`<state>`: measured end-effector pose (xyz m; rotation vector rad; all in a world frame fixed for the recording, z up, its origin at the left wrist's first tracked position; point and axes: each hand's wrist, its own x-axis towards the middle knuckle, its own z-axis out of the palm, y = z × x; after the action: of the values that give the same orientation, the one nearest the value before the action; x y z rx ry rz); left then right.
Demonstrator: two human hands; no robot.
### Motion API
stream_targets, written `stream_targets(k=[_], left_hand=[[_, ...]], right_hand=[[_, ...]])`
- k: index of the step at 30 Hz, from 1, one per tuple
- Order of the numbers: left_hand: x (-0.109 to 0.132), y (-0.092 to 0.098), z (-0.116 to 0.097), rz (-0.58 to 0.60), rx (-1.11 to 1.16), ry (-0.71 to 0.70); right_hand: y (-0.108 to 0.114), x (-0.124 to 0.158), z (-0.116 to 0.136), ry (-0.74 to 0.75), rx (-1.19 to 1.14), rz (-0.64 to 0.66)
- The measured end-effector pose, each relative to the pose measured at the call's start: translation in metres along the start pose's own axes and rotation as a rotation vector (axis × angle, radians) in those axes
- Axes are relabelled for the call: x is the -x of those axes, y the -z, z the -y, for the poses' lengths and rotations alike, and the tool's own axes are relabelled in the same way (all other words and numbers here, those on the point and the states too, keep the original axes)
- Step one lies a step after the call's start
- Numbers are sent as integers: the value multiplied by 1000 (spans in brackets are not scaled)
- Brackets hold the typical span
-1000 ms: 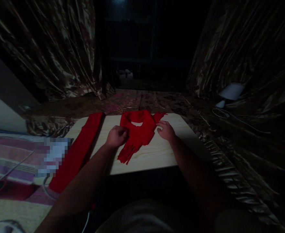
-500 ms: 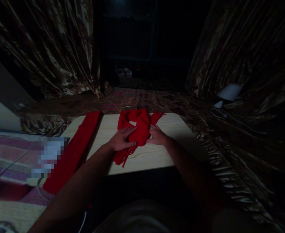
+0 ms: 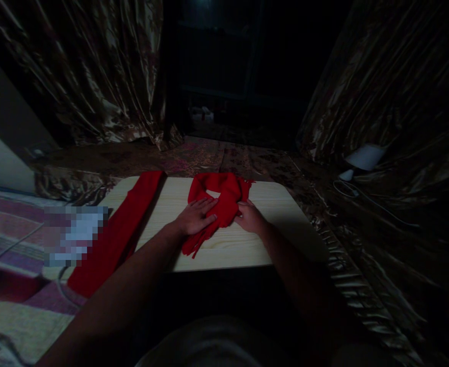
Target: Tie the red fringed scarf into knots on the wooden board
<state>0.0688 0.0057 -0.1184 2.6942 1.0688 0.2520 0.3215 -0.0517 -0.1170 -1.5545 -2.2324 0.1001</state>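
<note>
A red fringed scarf (image 3: 228, 206) lies looped on a pale wood-grain table (image 3: 264, 250), with a small gap showing the tabletop inside the loop. One fringed end hangs toward me, and the other pokes out at the far right. My left hand (image 3: 197, 216) rests flat on the scarf's left side, fingers spread. At the right edge, my right hand (image 3: 249, 216) has its fingers bent in and pinches the cloth; the fingertips are partly hidden. A second long red cloth (image 3: 132, 219) is laid along the table's left side, partly behind my left forearm.
A striped bedspread (image 3: 6, 224) with a white cable lies to the left, next to a blurred-out patch. On the right, a small lamp (image 3: 366, 157) with a white shade stands by its cord. Patterned curtains (image 3: 105, 76) hang behind. The room is dim.
My right hand's fingers have gone from stretched along the scarf to bent in on its edge. The scarf's far right end now reaches out less. The view has shifted slightly.
</note>
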Motion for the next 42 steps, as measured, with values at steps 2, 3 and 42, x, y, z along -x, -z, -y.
stream_targets(k=[2,3,42], left_hand=[[0,2,-1,2,1,4],[0,2,-2,3,5,3],[3,9,3,-39,222,-17]], right_hand=[[3,7,2,19,6,0],[5,12,4,31,4,1],[19,17,26,-252,363,131]])
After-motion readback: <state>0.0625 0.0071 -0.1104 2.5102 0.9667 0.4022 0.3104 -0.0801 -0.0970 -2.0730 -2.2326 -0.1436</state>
